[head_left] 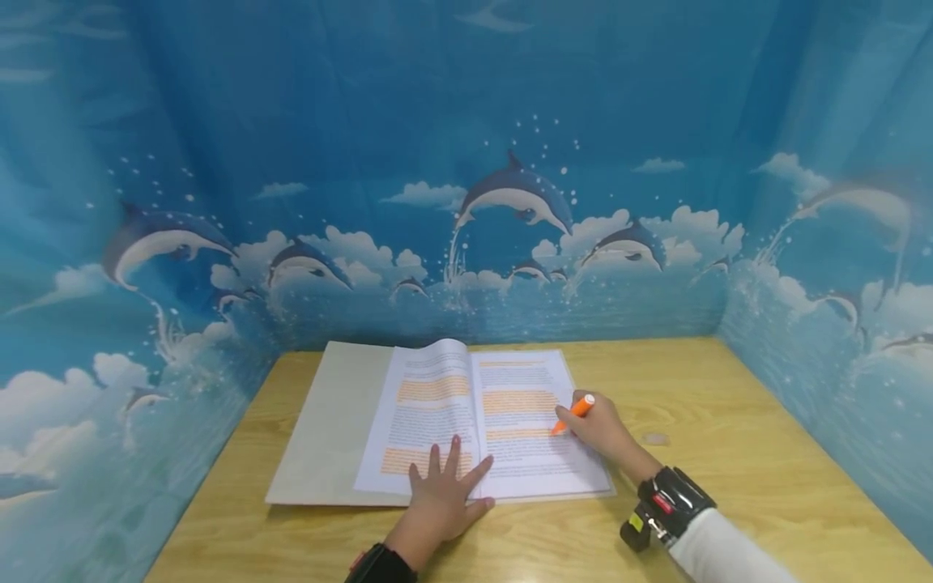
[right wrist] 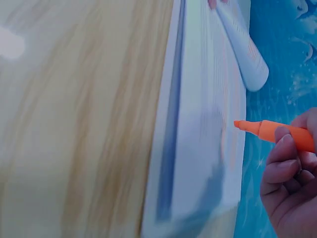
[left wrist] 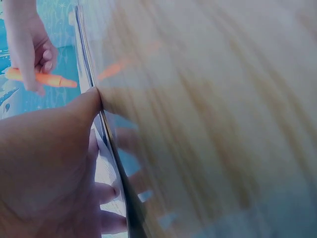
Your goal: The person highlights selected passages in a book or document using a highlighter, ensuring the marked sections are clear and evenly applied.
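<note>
Highlighter (head_left: pixel 574 412), orange, sits in the right hand (head_left: pixel 603 431) w/ its tip down on the right page of the open booklet (head_left: pixel 477 417), mid-table (head_left: pixel 729 453), about level w/ the third orange band. Head view: left hand (head_left: pixel 442 496) lies flat, fingers spread, across the bottom of the gutter, pinning both pages. Several text blocks already orange on both pages. Booklet's grey cover sticks out to the left. A small pale round spot on the wood just right of the right hand; can't tell what it is. Dolphin-print backdrop (head_left: pixel 510 202) on three sides.

Left wrist view: blurry, but the left hand (left wrist: pixel 49 163) presses open on the page edge; nothing gripped. Right hand (left wrist: pixel 27 42) pinches the marker (left wrist: pixel 42 78) further off.

Right wrist view: fingers (right wrist: pixel 280 148) curled round the marker barrel (right wrist: pixel 277 133), chisel tip hovering just off or barely on the paper; contact not clear here. Page (right wrist: pixel 208 124) curls up near the spine.

To do this stroke well, I'd judge: keep the chisel edge flat to the line, drag steady L→R along the text row, light pressure so ink doesn't bleed, and keep the left palm down since the curled leaf wants to lift.
</note>
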`<state>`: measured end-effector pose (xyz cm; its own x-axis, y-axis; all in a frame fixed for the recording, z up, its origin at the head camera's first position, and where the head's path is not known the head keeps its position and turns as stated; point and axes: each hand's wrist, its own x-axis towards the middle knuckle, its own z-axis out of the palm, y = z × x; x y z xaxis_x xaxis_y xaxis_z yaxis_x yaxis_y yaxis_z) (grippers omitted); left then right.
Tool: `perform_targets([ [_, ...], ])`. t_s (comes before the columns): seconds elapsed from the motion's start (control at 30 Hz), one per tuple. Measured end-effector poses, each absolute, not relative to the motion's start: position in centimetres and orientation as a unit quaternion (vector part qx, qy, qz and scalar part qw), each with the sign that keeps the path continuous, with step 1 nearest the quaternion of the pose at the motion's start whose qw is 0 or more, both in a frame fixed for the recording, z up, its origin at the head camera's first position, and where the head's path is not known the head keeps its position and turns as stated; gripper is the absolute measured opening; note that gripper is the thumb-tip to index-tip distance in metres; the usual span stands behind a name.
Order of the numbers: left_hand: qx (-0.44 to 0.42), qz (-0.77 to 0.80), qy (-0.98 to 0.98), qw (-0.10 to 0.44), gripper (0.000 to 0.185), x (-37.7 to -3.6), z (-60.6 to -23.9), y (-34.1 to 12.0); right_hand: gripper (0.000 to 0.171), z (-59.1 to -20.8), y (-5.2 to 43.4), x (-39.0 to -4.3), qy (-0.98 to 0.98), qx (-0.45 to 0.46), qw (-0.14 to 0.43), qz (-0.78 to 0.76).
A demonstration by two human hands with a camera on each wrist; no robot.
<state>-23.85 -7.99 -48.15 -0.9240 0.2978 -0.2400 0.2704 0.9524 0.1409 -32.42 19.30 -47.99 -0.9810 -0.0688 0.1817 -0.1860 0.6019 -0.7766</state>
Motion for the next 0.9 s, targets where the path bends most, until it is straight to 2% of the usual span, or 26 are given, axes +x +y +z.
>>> perform_targets([
  [0.13,0.143,0.047,0.980,0.130,0.063,-23.8,-48.3,-7.9,0.038,-47.7,17.3,-32.4,-0.882,0.078,0.067,0.460],
  [0.43,0.141,0.038,0.982,0.122,0.064,-23.8,-48.4,-7.8,0.028,-47.2,12.5,-32.5,-0.851,0.103,0.029,0.514],
  [0.67,0.143,0.038,0.983,0.113,0.063,-23.8,-48.2,-8.1,0.030,-47.5,9.9,-32.9,-0.851,0.159,0.050,0.498],
  [0.9,0.150,0.042,0.982,0.104,0.061,-23.4,-48.1,-8.2,0.036,-48.4,9.2,-32.7,-0.863,0.160,0.071,0.474],
])
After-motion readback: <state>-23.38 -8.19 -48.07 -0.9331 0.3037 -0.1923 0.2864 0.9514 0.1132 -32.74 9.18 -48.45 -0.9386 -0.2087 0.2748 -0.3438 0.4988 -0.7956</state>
